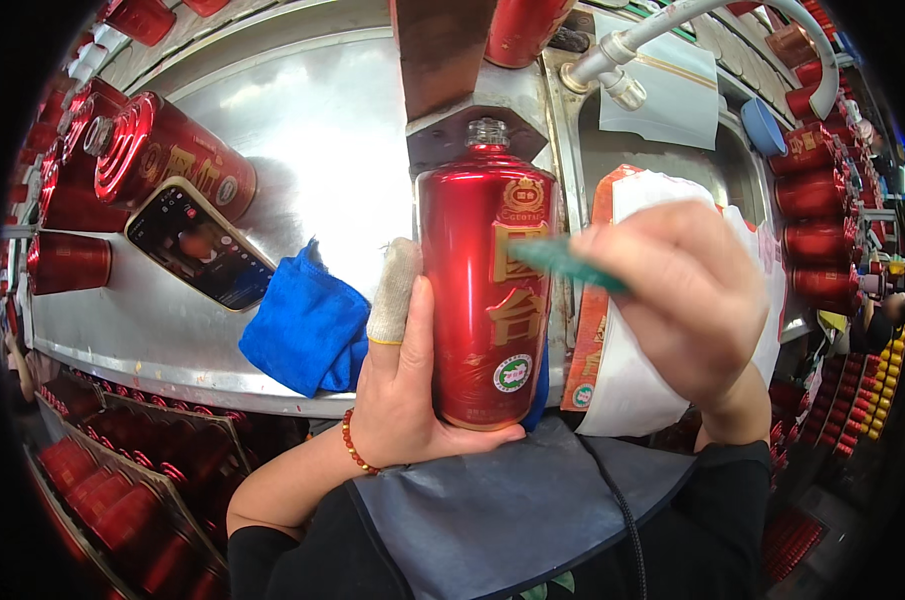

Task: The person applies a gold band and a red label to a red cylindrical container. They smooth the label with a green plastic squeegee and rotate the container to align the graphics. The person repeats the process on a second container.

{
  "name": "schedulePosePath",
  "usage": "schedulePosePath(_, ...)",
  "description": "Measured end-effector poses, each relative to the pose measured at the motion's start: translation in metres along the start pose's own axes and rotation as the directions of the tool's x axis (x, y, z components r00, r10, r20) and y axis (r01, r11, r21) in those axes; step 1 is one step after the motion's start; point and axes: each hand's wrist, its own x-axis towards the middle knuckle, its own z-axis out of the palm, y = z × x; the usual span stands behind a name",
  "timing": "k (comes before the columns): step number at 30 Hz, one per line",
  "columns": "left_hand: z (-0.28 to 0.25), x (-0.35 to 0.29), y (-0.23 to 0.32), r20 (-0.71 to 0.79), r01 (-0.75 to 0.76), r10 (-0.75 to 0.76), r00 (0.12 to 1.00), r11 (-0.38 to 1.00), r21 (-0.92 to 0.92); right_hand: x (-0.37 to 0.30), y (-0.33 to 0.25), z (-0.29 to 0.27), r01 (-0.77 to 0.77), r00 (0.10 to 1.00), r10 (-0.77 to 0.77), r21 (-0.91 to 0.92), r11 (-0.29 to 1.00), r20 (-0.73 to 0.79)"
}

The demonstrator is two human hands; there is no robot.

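Observation:
A shiny red glass bottle [460, 290] with gold characters and an uncapped clear threaded neck stands in front of me. My left hand [402, 405] is wrapped around its left side and base, one finger covered by a beige knitted finger sleeve [396, 290]. In my right hand [682, 300], smeared by motion, is a slim green tool [574, 264] whose exact kind I cannot make out. Its tip reaches the gold lettering on the bottle's right side; whether it touches is unclear. Left of my left hand lies a folded blue cloth [307, 322].
A lit phone [200, 245] leans on another red bottle [187, 170] at the left. White and red printed sheets [632, 360] lie under my right hand. Beyond them, a tap [612, 65] rises by a sink with a blue bowl [762, 127]. Crates of red bottles [112, 500] sit below left.

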Motion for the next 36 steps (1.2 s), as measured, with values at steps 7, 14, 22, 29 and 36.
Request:
schedulePosePath(7,-0.003,0.005,0.002,-0.011,-0.049,0.050,0.999,0.996,0.078,0.011,0.022,-0.006,-0.125,0.989,0.124,-0.017,0.992,-0.075)
schedulePosePath(14,-0.001,-0.002,-0.003,0.024,0.001,-0.002,1.000,1.000,0.016,0.014,0.030,-0.002,-0.198,0.976,0.205,0.103,0.975,-0.071)
schedulePosePath(22,0.002,-0.002,-0.006,0.002,0.005,-0.005,1.000,0.999,-0.046,-0.009,-0.005,0.007,-0.029,0.999,0.022,0.195,0.980,0.036)
schedulePosePath(29,0.000,-0.004,-0.008,0.032,0.054,-0.052,0.998,0.998,-0.041,-0.005,0.014,0.009,0.037,0.993,-0.034,0.027,0.999,-0.115)
schedulePosePath(36,-0.002,0.003,-0.005,-0.004,-0.010,0.010,1.000,0.995,0.099,-0.065,-0.042,0.021,-0.028,1.000,0.028,0.330,0.944,0.004)
